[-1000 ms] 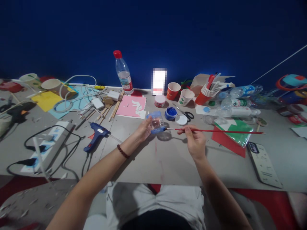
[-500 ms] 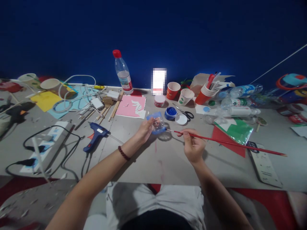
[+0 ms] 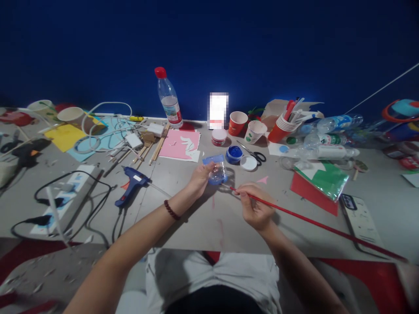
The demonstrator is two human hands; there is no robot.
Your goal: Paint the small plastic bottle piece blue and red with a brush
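My left hand (image 3: 200, 178) grips a clear plastic piece (image 3: 218, 169) with blue paint along its edges; it looks like a cut part of a bottle. In my right hand (image 3: 257, 204) is a long red-handled paintbrush (image 3: 294, 213), pinched near its ferrule. The brush tip is at the lower edge of the plastic piece; whether it touches I cannot tell. Just beyond stands an open jar of blue paint (image 3: 234, 154), with its white lid (image 3: 248, 163) lying beside it.
Scissors (image 3: 257, 155), paper cups (image 3: 238, 123) and a pink paper sheet (image 3: 178, 145) lie behind my hands. A blue glue gun (image 3: 132, 185) and a power strip (image 3: 65, 198) are on the left. Plastic bottles (image 3: 334, 139), green paper (image 3: 327, 179) and a phone (image 3: 362, 222) sit on the right.
My right hand has moved left and nearer to me, and the brush handle now slopes more steeply. The plastic piece has shifted slightly right and is turned a little.
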